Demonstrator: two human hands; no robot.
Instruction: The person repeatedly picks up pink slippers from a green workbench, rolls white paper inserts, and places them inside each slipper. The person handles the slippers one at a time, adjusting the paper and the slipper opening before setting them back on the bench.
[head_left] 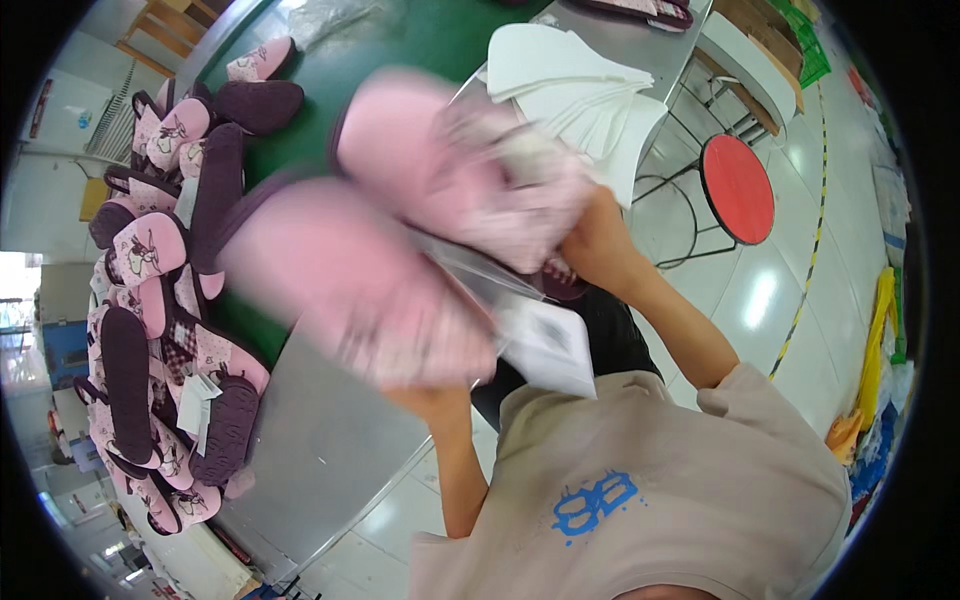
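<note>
Both hands occupied. Left hand (425, 400) closed on the near end of one pink slipper (320, 260); right hand (600, 235) closed on the near end of its mate, a second pink slipper (395, 130). Fingers mostly hidden; exact hold can't be told. Pair held side by side above the table (335, 440), toward its near right edge, badly blurred.

White card (550, 345) and clear plastic (470, 265) between the hands; can't tell whether attached.

Heaped slippers (150, 245) along the table's left edge, some soles up. Fanned white cut-outs (570, 80) at its right edge, far part.

Risks, my judgement: a one-handed hold at the end could let a slipper twist loose; loose plastic could snag; a wide swing could knock the heap or sweep cut-outs off the edge.
</note>
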